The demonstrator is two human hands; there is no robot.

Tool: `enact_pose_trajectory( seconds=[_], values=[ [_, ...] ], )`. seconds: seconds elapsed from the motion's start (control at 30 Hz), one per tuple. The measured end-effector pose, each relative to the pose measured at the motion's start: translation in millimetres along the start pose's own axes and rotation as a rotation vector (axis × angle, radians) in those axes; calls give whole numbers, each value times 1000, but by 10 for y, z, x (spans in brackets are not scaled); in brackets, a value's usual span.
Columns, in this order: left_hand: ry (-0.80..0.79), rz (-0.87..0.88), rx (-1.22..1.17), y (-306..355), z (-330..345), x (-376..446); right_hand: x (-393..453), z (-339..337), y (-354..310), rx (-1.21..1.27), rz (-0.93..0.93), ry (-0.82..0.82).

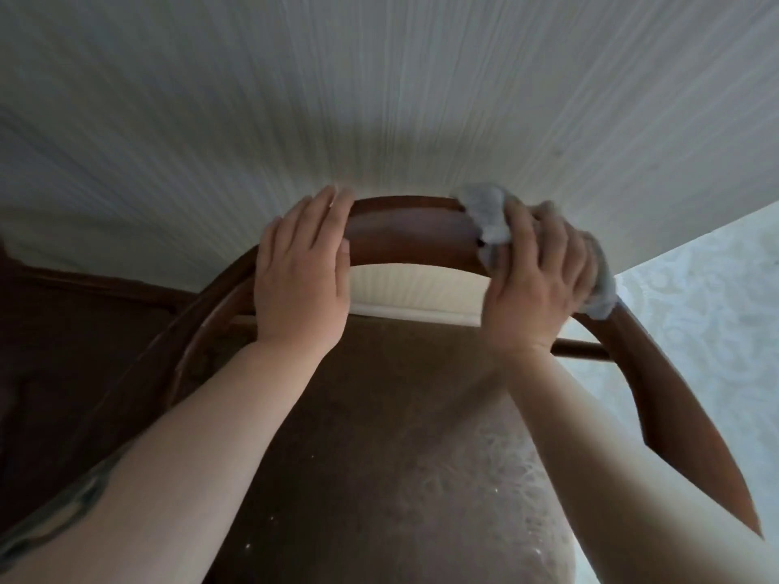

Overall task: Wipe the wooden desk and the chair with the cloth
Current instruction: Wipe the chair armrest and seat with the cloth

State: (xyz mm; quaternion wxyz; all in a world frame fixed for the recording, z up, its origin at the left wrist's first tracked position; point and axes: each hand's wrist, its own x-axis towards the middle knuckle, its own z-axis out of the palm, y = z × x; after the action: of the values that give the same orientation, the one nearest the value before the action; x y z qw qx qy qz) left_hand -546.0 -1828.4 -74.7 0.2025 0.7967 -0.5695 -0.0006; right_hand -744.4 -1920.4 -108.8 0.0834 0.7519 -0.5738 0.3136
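Note:
A brown wooden chair with a curved top rail (404, 233) stands right in front of me, its back against the wall. My left hand (301, 271) lies over the left part of the rail, fingers fairly straight and wrapped lightly over its top edge. My right hand (539, 280) grips a crumpled grey cloth (484, 212) and presses it onto the right part of the rail. The cloth bulges out above and to the right of the fingers. The chair's brown padded seat (379, 436) fills the lower middle of the view.
A pale striped wall (379, 99) rises just behind the chair, with a white baseboard (417, 316) seen under the rail. Dark wooden furniture (63, 330) stands close on the left. Light patterned floor (695, 309) shows on the right.

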Motion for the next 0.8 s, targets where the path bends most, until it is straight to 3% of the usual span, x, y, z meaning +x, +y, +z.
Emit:
enact_pose_trajectory(
  seconds=[0.07, 0.13, 0.2, 0.3, 0.37, 0.4, 0.43, 0.5, 0.53, 0.57, 0.63, 0.7, 0.77, 0.8],
  values=[
    [23, -85, 40, -197, -46, -141, -118, 65, 12, -55, 206, 155],
    [40, -117, 103, -304, -45, -256, -116, 222, -390, 14, 283, 210],
    [29, -114, 131, -323, -44, -314, -190, 306, -1030, 173, 129, 134],
    [19, -115, 121, -431, -98, -332, -367, 338, -1608, 369, -317, -68],
    [-7, -132, 150, -564, -181, -392, -304, 360, -1365, 240, -546, -85],
    [-33, -134, 169, -617, -222, -430, -256, 401, -1137, 124, -542, -45],
    [-47, -136, 184, -667, -251, -457, -203, 443, -933, 26, -407, 9],
    [-46, -142, 194, -690, -259, -481, -140, 445, -784, -56, 59, 129],
    [-47, -149, 188, -683, -246, -479, -169, 458, -903, -32, 209, 167],
    [-48, -159, 185, -672, -228, -476, -228, 476, -1098, 21, 219, 164],
    [-60, -168, 181, -679, -235, -470, -464, 513, -1516, 165, -111, 28],
    [-83, -132, 157, -721, -290, -456, -608, 531, -1532, 187, -468, -83],
    [-138, -95, 100, -788, -364, -453, -506, 536, -1193, 75, -484, -66],
    [-161, -90, 78, -831, -393, -465, -416, 540, -1031, 29, -326, -4]
  ],
)
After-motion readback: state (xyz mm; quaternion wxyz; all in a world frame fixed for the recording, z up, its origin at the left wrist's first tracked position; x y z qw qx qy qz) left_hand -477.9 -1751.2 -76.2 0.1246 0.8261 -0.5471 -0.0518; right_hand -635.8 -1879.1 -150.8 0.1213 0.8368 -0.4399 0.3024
